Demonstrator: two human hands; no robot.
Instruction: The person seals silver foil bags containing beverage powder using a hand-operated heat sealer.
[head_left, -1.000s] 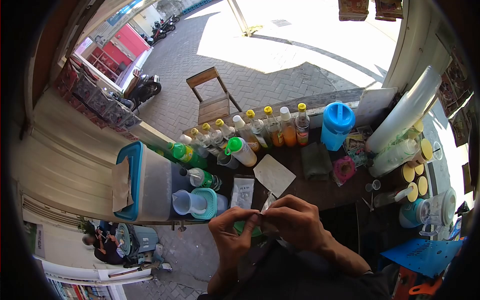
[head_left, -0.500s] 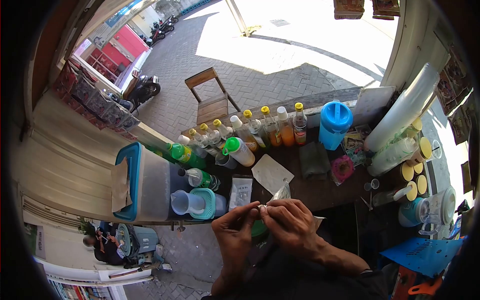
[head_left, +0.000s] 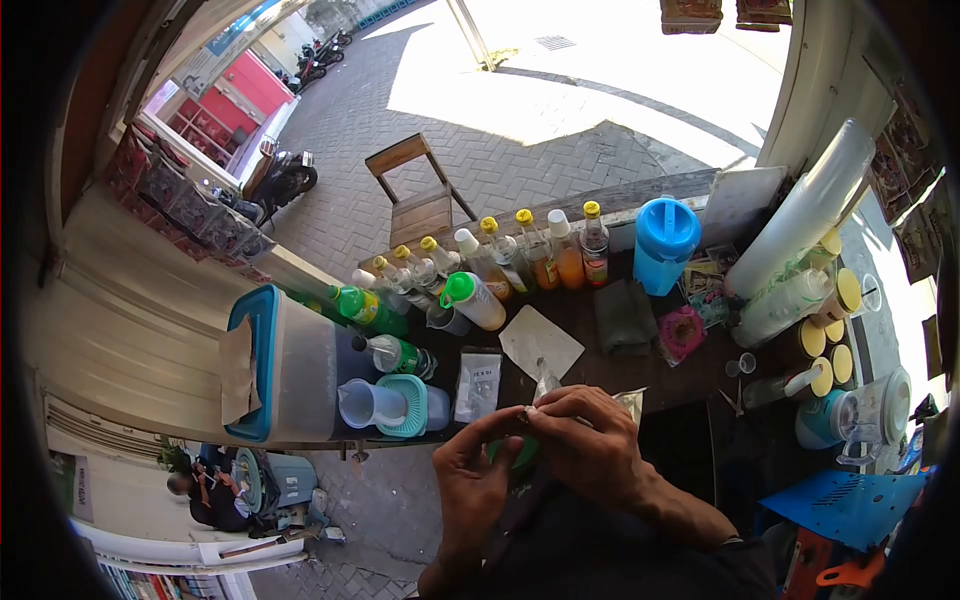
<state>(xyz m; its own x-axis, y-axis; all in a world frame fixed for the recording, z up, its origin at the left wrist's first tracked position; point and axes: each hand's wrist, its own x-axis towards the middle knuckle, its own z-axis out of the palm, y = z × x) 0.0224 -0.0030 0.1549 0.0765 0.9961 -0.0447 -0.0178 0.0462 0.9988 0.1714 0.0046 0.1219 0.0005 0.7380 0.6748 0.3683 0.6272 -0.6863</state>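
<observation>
My right hand (head_left: 590,435) is closed, its fingers pinching a clear plastic bag (head_left: 546,378) whose crumpled film shows above the knuckles. A small whitish bit (head_left: 531,412) of it pokes out at the fingertips. My left hand (head_left: 475,470) is close beside; its index fingertip reaches that whitish bit while the thumb stands apart below. The lower part of the bag is hidden behind my hands. A green round thing (head_left: 515,455) shows in part between them. A silvery packet edge (head_left: 631,402) appears behind my right hand.
Several syrup bottles (head_left: 541,255) line the counter's far edge, with a blue pitcher (head_left: 666,245) beside them. A large lidded tub (head_left: 305,370) and a measuring jug (head_left: 370,405) stand left. Stacked plastic cups (head_left: 805,215) and yellow-lidded jars (head_left: 812,340) are right. Scissors (head_left: 731,402) lie nearby.
My left thumb has come away from the index finger and moved down. My right hand has shifted slightly, still pinching the bag. The view has moved a little.
</observation>
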